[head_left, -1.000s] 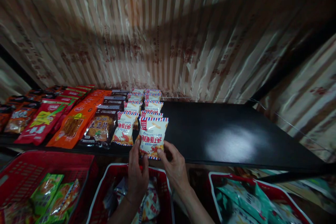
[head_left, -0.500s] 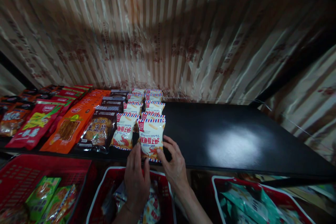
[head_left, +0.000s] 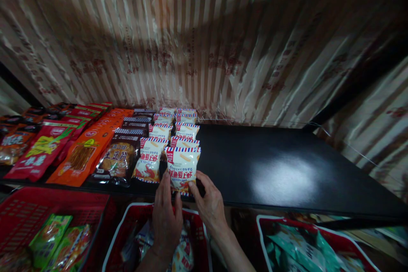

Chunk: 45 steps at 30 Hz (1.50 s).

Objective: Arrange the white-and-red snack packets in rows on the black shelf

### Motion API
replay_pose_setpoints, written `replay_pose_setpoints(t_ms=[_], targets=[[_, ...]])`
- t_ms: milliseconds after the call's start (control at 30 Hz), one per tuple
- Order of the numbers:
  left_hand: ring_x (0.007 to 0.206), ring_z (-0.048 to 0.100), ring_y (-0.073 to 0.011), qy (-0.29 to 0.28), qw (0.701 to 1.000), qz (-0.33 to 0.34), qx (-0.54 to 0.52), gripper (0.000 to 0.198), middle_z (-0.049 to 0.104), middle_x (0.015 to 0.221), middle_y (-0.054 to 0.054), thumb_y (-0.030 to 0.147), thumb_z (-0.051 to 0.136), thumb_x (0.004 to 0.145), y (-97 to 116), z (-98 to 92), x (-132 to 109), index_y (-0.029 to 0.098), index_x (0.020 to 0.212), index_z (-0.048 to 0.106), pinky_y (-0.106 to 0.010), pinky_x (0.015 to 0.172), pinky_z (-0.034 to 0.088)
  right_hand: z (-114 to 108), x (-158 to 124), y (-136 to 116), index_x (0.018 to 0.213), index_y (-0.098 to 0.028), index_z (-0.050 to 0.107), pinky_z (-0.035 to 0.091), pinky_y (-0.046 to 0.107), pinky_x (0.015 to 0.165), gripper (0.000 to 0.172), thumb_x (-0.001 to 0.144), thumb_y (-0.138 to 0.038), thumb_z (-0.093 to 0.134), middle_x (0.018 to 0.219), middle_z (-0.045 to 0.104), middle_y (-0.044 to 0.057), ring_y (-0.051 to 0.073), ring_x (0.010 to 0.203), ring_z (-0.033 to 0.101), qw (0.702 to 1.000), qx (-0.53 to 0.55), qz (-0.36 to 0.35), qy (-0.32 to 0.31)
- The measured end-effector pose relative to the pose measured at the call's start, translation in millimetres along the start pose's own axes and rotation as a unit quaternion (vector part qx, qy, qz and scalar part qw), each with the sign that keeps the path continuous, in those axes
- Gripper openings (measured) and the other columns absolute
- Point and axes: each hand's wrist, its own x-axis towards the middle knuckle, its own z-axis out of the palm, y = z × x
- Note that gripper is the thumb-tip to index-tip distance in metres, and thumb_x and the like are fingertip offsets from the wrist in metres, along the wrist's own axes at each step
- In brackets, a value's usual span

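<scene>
A white snack bag (head_left: 182, 166) with red lettering and a striped top edge stands at the shelf's front edge, leaning slightly back. My right hand (head_left: 209, 200) grips its lower right corner, thumb on the front and fingers around the side. At the bag's lower left edge are the fingers of my left hand (head_left: 167, 212), closed against it. Just left stands a matching snack bag (head_left: 148, 160). More of the same bags (head_left: 186, 131) line up behind in two rows.
The black shelf (head_left: 236, 157) extends right. Dark brown chip bags (head_left: 117, 157), orange packets (head_left: 83, 159) and red packets (head_left: 40, 153) fill its left. Below are a red basket (head_left: 108, 244) under my hands, another red basket (head_left: 95, 204) and a basket of teal bags (head_left: 259, 231).
The held bag has tipped a little and sunk slightly, its top edge now lower. My right hand has shifted slightly down and left with it.
</scene>
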Motion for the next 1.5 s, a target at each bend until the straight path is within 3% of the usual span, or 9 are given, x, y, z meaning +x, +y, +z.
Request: replay_pose_setpoints(t_ms=[367, 867, 1100, 1500], targets=[[0.123, 0.049, -0.0256, -0.023, 0.995, -0.077, -0.050, 0.048, 0.050, 0.133, -0.020, 0.023, 0.041, 0.089, 0.5, 2.6, 4.5, 0.009, 0.135, 0.037, -0.042, 0.096, 0.046, -0.1, 2.8, 0.5, 0.104, -0.021, 0.064, 0.052, 0.036, 0.087, 0.026, 0.085, -0.033, 0.053, 0.107, 0.068, 0.009, 0.023, 0.100, 0.064, 1.000, -0.001, 0.012, -0.004], [0.121, 0.051, -0.0246, -0.013, 0.997, -0.052, -0.046, 0.044, 0.054, 0.130, -0.019, 0.023, 0.039, 0.090, -5.3, 10.7, 8.3, 0.010, 0.133, 0.040, -0.041, 0.095, 0.047, 1.8, 3.4, 1.4, 0.112, -0.021, 0.061, 0.049, 0.040, 0.092, 0.031, 0.085, -0.034, 0.051, 0.115, 0.065, 0.011, 0.025, 0.108, 0.060, 1.000, -0.019, 0.009, 0.010], [0.128, 0.043, -0.0246, -0.003, 0.993, -0.089, -0.072, 0.049, 0.046, 0.138, -0.017, 0.027, 0.041, 0.091, -0.9, 11.5, 8.5, 0.014, 0.138, 0.034, -0.041, 0.100, 0.043, 7.7, -1.2, 11.2, 0.139, -0.019, 0.037, 0.046, 0.044, 0.098, 0.059, 0.085, -0.034, 0.054, 0.138, 0.047, 0.013, 0.027, 0.123, 0.049, 0.998, -0.048, -0.020, 0.028], [0.128, 0.043, -0.0225, 0.009, 0.997, -0.057, -0.059, 0.049, 0.047, 0.139, -0.013, 0.024, 0.041, 0.091, -2.0, 19.3, 15.4, 0.018, 0.139, 0.034, -0.038, 0.100, 0.042, 12.5, 1.2, 13.7, 0.140, -0.022, 0.037, 0.047, 0.038, 0.097, 0.054, 0.089, -0.033, 0.047, 0.136, 0.051, 0.009, 0.024, 0.121, 0.052, 0.997, -0.062, -0.027, 0.032]])
